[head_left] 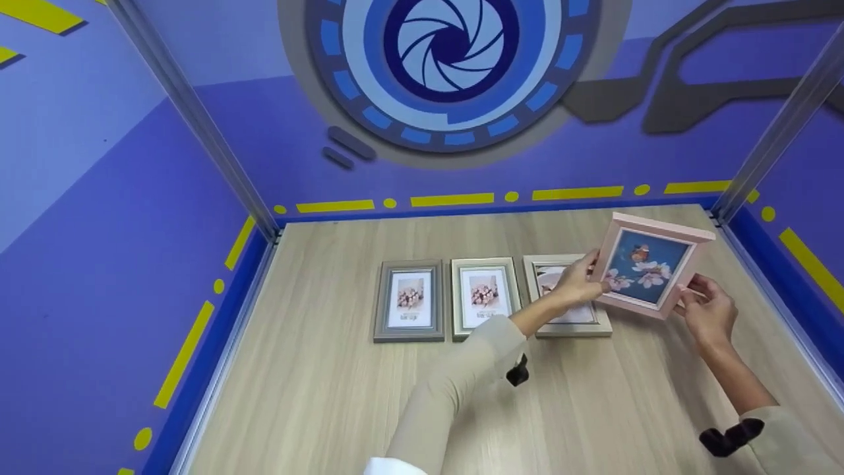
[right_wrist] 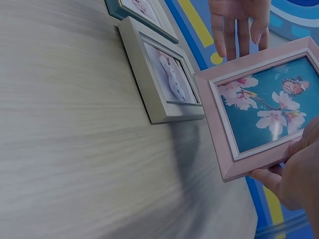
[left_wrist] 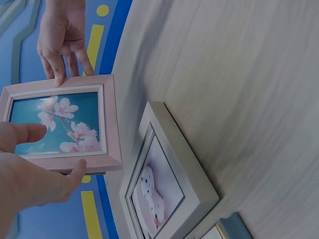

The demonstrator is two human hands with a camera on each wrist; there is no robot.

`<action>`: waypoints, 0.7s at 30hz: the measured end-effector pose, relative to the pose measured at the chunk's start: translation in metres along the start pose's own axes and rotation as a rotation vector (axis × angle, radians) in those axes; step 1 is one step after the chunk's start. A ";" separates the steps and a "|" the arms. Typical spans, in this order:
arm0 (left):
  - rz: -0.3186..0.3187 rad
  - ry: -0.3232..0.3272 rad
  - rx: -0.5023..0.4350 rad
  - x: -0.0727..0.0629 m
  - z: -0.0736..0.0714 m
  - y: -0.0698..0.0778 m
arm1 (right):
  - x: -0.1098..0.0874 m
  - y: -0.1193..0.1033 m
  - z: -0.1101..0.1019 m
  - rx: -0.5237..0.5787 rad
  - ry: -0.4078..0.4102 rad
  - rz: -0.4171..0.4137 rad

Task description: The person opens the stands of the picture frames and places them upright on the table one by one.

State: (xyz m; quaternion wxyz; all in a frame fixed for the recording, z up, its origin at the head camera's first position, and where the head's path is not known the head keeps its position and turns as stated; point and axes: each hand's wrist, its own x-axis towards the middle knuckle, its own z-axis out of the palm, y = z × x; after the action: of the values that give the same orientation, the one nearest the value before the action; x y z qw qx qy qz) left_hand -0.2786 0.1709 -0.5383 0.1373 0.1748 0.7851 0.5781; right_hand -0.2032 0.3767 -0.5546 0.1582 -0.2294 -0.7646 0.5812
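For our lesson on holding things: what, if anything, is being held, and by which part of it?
The pink picture frame, by its opposite sides: the left grip on its left, the right grip on its right.

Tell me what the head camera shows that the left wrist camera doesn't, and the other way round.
Only the head view: the round wall emblem, the butterfly in the pink frame, and the grey frame at the left end of the row.

Only the left wrist view: the dark dots on the figure in the cream frame, whose picture is partly covered in the head view.

Both: the left hand and right hand holding the pink frame, the cream frame, the wooden table and yellow wall marks.
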 end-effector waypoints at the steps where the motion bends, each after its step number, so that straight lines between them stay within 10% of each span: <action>1: 0.001 -0.013 -0.012 0.002 0.003 0.001 | 0.001 0.000 -0.003 0.010 0.014 0.005; 13: -0.076 -0.086 -0.206 0.012 0.023 -0.019 | 0.007 0.023 -0.010 -0.048 0.108 -0.030; 21: -0.024 -0.142 -0.125 0.027 0.035 -0.019 | 0.014 0.032 -0.018 -0.055 0.138 -0.044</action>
State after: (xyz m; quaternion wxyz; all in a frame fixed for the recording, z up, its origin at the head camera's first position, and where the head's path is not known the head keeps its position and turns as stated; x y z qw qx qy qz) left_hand -0.2904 0.2072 -0.5670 0.2103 0.1971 0.7380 0.6102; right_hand -0.2003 0.4058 -0.5808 0.2171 -0.2563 -0.7725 0.5390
